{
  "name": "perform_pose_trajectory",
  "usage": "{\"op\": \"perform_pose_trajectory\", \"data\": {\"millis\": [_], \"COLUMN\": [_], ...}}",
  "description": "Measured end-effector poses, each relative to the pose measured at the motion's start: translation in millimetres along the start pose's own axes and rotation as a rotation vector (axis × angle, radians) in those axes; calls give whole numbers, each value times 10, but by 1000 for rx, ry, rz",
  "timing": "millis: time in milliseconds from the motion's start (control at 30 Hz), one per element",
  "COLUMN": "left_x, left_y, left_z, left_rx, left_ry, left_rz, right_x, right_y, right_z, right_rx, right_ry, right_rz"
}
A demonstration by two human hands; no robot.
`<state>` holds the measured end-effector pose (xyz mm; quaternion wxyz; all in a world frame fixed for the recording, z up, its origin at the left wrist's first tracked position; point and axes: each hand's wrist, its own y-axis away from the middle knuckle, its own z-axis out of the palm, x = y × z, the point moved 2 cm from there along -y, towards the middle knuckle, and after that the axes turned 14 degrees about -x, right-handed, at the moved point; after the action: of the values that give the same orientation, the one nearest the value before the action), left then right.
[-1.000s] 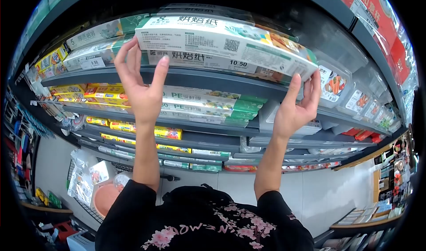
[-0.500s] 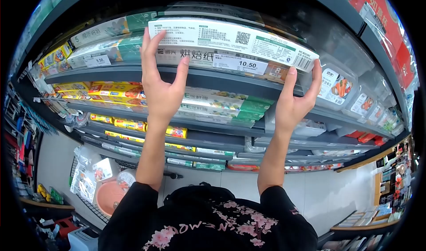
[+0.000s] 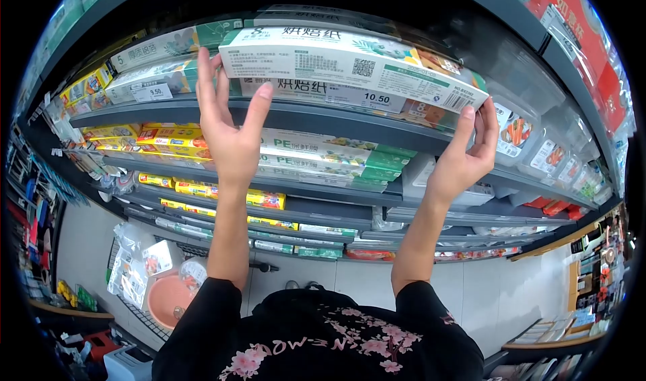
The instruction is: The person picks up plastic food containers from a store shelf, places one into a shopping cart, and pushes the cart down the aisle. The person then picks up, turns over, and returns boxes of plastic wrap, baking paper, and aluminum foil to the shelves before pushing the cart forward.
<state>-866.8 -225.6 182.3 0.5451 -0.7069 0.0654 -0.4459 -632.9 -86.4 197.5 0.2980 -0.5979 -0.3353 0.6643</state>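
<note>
A long white and green box (image 3: 323, 58) lies at the front of the upper shelf, tilted so that its top and printed side both show. My left hand (image 3: 232, 128) is at the box's left end, fingers spread, with fingertips beside its corner; whether they touch is hard to tell. At the right end, my right hand (image 3: 471, 145) has its thumb and fingers closed on the box's corner. Behind and below the raised box are similar boxes, with a 10.50 price tag (image 3: 367, 98) on the shelf edge.
Lower shelves hold PE film boxes (image 3: 316, 153) and yellow boxes (image 3: 176, 141). Clear plastic containers (image 3: 515, 128) stand at the right. A wire basket (image 3: 145, 319) with a pink bowl (image 3: 168, 299) is at lower left. The shelf edge (image 3: 303, 120) runs under my hands.
The box has tilted back, so its top shows again. My left hand has moved left and its fingers have come off the box's front face; my right hand has shifted slightly right.
</note>
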Motion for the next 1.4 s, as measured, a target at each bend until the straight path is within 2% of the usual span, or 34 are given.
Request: {"op": "perform_pose_trajectory", "data": {"millis": [100,167,200,267,400,467,567,800,1000,1100,1133,1167,1267,1333,1400], "left_x": [-11,83,80,61,-70,-34,-19,-54,-129,-140,-138,-125,-66,-74,-84], "left_y": [-10,-23,-13,-54,-43,-11,-7,56,129,136,134,121,115,103,96], "left_z": [-6,29,48,58,22,-25,-33,-85,-60,-82,-101,-132,-207,-252,-278], "left_rx": [-32,-36,-35,54,54,5,-5,-65,-101,-107,-106,-105,-94,-42,-22], "left_ry": [-6,201,206,142,-53,-369,-434,-464,-546,-600,-602,-574,-577,-411,-443], "left_rz": [4,-71,-74,10,69,66,76,30,-26,16,13,8,-11,-37,-46], "right_x": [0,0,-1,-19,55,74,18,-29,80,85,102,117,158,126,93], "right_y": [-36,-57,-73,-98,-145,-140,-140,-181,-150,-122,-121,-122,-118,-121,-129], "right_z": [-47,-60,-63,-73,-34,-39,-48,28,11,16,19,26,30,27,40], "right_rx": [50,71,103,132,59,38,89,37,-2,-19,-53,-86,-96,-95,-90], "right_ry": [-12,-44,-72,-100,-114,-130,-126,-146,-56,-16,98,212,243,276,308], "right_rz": [-34,-32,-14,-4,20,13,70,39,-4,-44,-70,-96,-119,-108,-98]}}
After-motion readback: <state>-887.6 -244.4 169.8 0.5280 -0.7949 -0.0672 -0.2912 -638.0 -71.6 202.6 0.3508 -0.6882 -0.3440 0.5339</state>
